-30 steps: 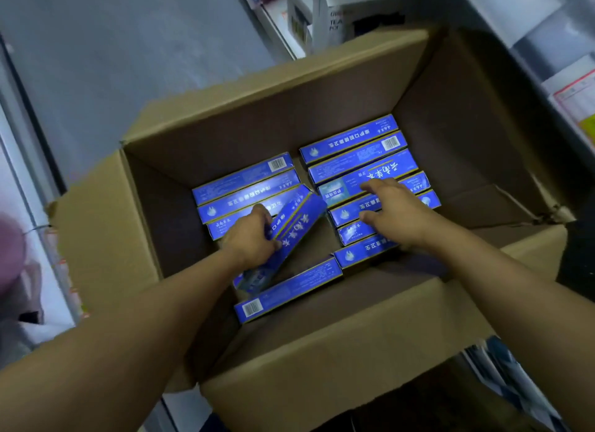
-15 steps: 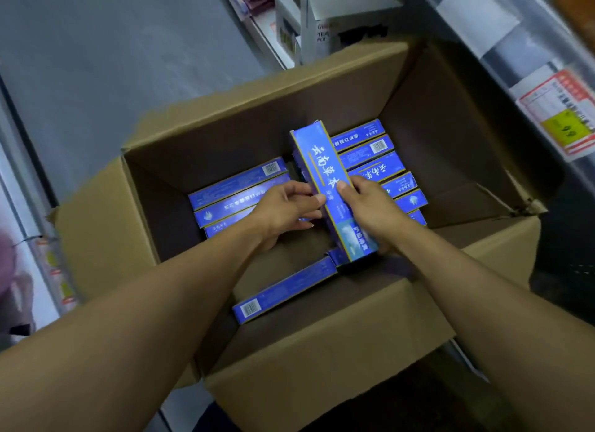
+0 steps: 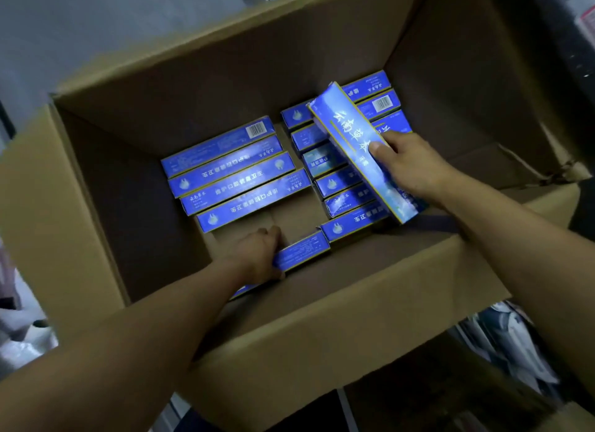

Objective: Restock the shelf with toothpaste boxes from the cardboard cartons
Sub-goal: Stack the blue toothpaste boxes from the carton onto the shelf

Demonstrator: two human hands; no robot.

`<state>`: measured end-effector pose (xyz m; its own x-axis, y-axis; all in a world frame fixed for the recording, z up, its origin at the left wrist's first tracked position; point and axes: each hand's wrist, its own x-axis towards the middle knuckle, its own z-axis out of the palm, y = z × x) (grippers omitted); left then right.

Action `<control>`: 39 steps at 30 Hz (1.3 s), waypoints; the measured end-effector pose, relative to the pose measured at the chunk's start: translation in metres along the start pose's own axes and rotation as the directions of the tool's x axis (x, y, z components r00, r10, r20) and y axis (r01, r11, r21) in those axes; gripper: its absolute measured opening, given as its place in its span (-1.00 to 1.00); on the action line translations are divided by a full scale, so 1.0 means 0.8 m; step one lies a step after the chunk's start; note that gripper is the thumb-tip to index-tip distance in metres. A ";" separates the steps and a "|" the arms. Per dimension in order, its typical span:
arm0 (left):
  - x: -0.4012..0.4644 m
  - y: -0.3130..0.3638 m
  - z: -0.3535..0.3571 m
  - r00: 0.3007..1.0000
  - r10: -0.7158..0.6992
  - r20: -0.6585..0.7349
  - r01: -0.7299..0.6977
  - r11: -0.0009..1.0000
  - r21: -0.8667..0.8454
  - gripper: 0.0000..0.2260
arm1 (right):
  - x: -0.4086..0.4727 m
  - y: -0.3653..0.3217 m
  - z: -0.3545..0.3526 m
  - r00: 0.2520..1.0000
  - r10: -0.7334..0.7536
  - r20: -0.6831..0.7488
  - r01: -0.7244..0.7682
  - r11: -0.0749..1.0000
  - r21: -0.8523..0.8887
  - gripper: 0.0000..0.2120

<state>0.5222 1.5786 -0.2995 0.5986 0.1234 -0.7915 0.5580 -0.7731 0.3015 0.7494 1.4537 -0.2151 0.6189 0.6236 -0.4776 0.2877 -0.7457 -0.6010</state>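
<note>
Two bare hands reach down into a big open brown cardboard carton (image 3: 322,319). The right hand (image 3: 409,167) holds a long blue toothpaste box with white writing (image 3: 363,154), with its thumb pressed on the box's front and its fingers hidden behind it. This held box is tilted and lifted above a row of blue toothpaste boxes on the right side of the carton floor (image 3: 341,206), so it covers parts of them and hides much of their print. The left hand (image 3: 257,254) is curled around one end of another blue toothpaste box lying near the front wall of the carton (image 3: 302,251). Its fingertips are tucked under the box and cannot be seen, and the near end of that box is hidden by the wrist. Four more blue toothpaste boxes lie side by side on the left part of the carton floor (image 3: 231,174), and one shows a white barcode. Bare brown floor shows between the two groups. Everything outside the carton is dark and blurry. Some pale shapes at the bottom right (image 3: 515,344) and far left (image 3: 19,341) are too fuzzy to tell what they are.
</note>
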 end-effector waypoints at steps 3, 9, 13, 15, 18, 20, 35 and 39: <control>0.000 0.004 -0.011 0.997 0.016 -0.075 -0.010 0.996 0.085 -0.54 | 0.004 0.003 0.005 1.000 -0.017 0.020 0.018 1.000 -0.026 -0.83; -0.001 -0.013 -0.046 0.986 -0.156 0.054 0.162 0.853 -0.496 -0.67 | 0.001 -0.003 0.004 0.999 -0.040 0.012 0.040 0.999 -0.029 -0.73; -0.015 -0.016 -0.071 0.981 -0.183 0.071 0.176 0.660 -0.730 -0.71 | -0.005 -0.014 -0.006 0.999 -0.044 0.018 0.045 0.999 -0.027 -0.73; -0.027 -0.010 -0.086 0.978 -0.198 0.057 0.166 0.595 -0.787 -0.89 | -0.012 -0.025 -0.015 0.999 -0.049 0.010 0.049 0.998 -0.025 -0.77; -0.047 0.001 -0.114 0.973 -0.231 0.009 0.135 0.534 -0.835 -0.86 | -0.021 -0.042 -0.031 0.999 -0.048 0.002 0.048 0.998 -0.050 -0.75; -0.064 0.010 -0.134 0.971 -0.236 -0.044 0.099 0.562 -0.821 -0.83 | -0.028 -0.055 -0.042 0.999 -0.040 -0.013 0.039 0.997 -0.069 -0.73; -0.227 0.073 -0.266 0.926 -0.048 -0.374 -0.310 0.468 -0.828 -0.66 | -0.183 -0.169 -0.165 0.962 -0.061 -0.265 0.037 0.995 -0.093 -0.80; -0.274 0.105 -0.291 0.886 0.035 -0.463 -0.431 0.432 -0.792 -0.87 | -0.245 -0.193 -0.195 0.934 -0.056 -0.353 0.004 0.989 -0.146 -0.78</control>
<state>0.5720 1.6316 0.0229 0.8158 0.3700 -0.4445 0.4384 0.1057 0.8926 0.6977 1.4099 0.0709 0.8200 0.5414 -0.1859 0.3939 -0.7693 -0.5030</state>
